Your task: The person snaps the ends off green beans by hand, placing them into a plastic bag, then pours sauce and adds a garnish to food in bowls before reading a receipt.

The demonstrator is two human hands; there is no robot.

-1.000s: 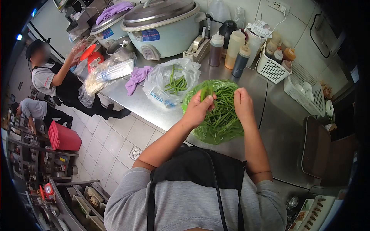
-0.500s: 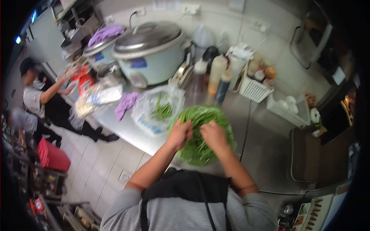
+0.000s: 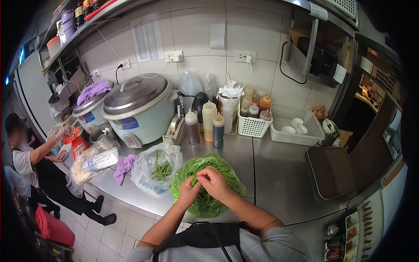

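Head view: left hand [image 3: 188, 192] clamps a few green beans [image 3: 195, 179], right hand [image 3: 214, 183] fingers pinched together at their end, tips partly hidden. More beans sit below in the green bag [image 3: 237, 185] on the worktop [image 3: 283, 174]. Slack rim could catch a wrist and spill; a loose pinch could scatter bits short of the white bag [image 3: 142, 172], ten o'clock.

Beans [image 3: 220, 163] green, their bag [image 3: 237, 184] translucent lime green. Other bag [image 3: 142, 168] whitish translucent, blue-lettered. Counter [image 3: 279, 174] silver-grey. Cloths [image 3: 125, 169] lilac. Big rice cooker [image 3: 152, 114] pale blue. Small basket [image 3: 254, 126] white, grid pattern. Apron [image 3: 196, 242] black.
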